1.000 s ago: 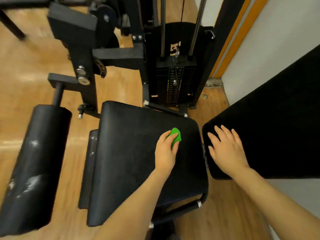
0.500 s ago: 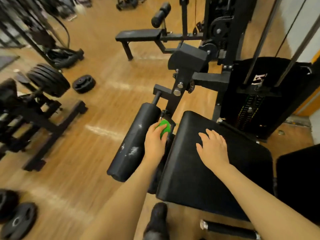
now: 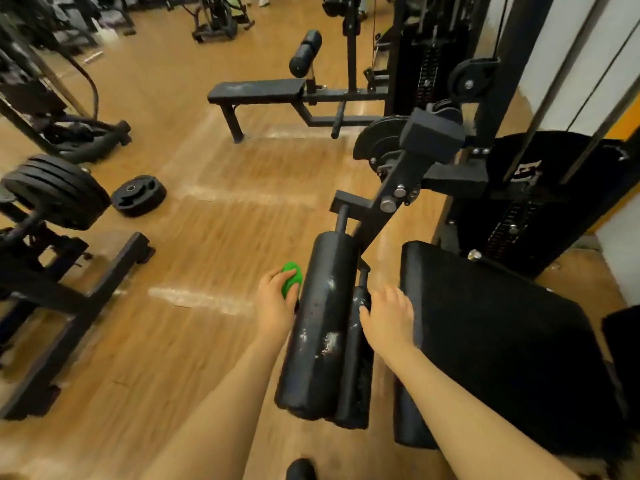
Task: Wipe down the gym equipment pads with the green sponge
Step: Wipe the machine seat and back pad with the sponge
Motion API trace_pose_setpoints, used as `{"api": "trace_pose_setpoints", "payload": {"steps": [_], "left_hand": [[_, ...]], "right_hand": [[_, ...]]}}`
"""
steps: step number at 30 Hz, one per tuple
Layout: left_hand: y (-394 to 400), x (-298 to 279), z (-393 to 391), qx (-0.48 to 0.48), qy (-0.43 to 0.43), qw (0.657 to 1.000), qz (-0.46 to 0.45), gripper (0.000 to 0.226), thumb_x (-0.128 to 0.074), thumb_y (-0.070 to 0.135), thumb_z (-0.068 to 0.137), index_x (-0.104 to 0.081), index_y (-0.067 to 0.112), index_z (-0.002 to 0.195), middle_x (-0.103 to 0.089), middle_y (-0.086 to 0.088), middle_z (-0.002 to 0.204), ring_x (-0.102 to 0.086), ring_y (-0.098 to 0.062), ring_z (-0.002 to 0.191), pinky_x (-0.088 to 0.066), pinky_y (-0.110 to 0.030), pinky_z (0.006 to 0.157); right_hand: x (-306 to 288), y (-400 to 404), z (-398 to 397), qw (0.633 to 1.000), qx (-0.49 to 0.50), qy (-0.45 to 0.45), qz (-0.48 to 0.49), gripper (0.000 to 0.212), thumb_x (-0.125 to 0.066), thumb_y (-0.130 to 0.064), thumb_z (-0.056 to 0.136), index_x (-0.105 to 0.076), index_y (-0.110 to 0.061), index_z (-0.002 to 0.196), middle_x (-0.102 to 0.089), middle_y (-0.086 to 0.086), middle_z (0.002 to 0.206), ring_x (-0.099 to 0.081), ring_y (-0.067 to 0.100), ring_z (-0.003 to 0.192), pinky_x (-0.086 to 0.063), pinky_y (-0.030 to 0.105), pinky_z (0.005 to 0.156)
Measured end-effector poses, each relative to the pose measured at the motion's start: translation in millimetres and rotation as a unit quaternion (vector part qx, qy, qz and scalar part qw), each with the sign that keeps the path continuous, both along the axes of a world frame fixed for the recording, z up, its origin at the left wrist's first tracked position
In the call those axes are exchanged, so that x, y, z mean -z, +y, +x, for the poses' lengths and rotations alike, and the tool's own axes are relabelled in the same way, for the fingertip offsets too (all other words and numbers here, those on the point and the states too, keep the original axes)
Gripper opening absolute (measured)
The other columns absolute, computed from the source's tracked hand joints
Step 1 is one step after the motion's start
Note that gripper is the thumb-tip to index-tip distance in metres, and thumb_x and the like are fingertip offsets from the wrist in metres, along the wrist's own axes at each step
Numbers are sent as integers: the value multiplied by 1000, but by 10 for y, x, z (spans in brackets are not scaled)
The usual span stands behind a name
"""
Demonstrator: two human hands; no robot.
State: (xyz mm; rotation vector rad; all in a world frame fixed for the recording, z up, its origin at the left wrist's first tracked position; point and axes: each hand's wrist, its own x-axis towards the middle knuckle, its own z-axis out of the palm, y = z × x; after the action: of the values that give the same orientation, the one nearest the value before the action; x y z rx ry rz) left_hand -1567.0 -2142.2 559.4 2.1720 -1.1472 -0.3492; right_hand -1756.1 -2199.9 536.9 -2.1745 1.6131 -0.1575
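My left hand [image 3: 275,303] grips the green sponge [image 3: 290,278] against the left side of the black roller pad [image 3: 320,323], whose cover is scuffed white in patches. On the other side of the roller, my right hand [image 3: 389,315] rests with fingers spread, touching the gap between the roller and the front edge of the black seat pad [image 3: 491,327]. The seat pad lies flat to the right.
The machine's arm and weight stack [image 3: 512,209] rise behind the pads. A flat bench [image 3: 258,91] stands further back. Weight plates [image 3: 138,195] lie on the wooden floor at left beside a plate-loaded rack [image 3: 55,192]. My shoe [image 3: 300,469] shows at the bottom.
My left hand carried the sponge off the seat pad to the roller, then over to its left side. My right hand left the back pad, crossed the seat and reached the roller's right side.
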Motion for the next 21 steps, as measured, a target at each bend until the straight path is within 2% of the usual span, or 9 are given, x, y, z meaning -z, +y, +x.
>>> {"api": "trace_pose_setpoints", "payload": {"steps": [3,7,17,21], "left_hand": [[-65,-7,389,64,-8,998,13,30,-64,17,91,-66,11,120,-55,-5,130,-50,-20,121,-28,-15,96],[-263,-9,778,132,-15,991,18,29,-64,13,91,-66,7,119,-56,-8,128,-52,-21,119,-25,-9,94],[-1055,265,884,247,-7,968,45,33,-63,13,91,-63,9,124,-56,-6,127,-51,-19,119,-28,-14,97],[-1346,400,896,285,-12,956,62,33,-63,16,92,-63,11,125,-55,-5,129,-50,-19,121,-33,-21,101]], "right_hand": [[26,111,445,998,55,-5,25,50,-45,-41,97,-40,-19,143,-39,6,149,-30,25,139,-24,42,116],[37,187,869,993,107,-21,51,51,-43,-39,100,-35,-19,146,-27,7,155,-18,25,145,-16,41,118],[398,-49,1103,981,190,-1,39,51,-47,-37,98,-36,-23,146,-27,4,156,-20,21,145,-20,40,118],[471,-154,1183,976,213,-5,54,51,-46,-36,99,-34,-24,147,-25,3,157,-18,19,145,-17,38,118]]}}
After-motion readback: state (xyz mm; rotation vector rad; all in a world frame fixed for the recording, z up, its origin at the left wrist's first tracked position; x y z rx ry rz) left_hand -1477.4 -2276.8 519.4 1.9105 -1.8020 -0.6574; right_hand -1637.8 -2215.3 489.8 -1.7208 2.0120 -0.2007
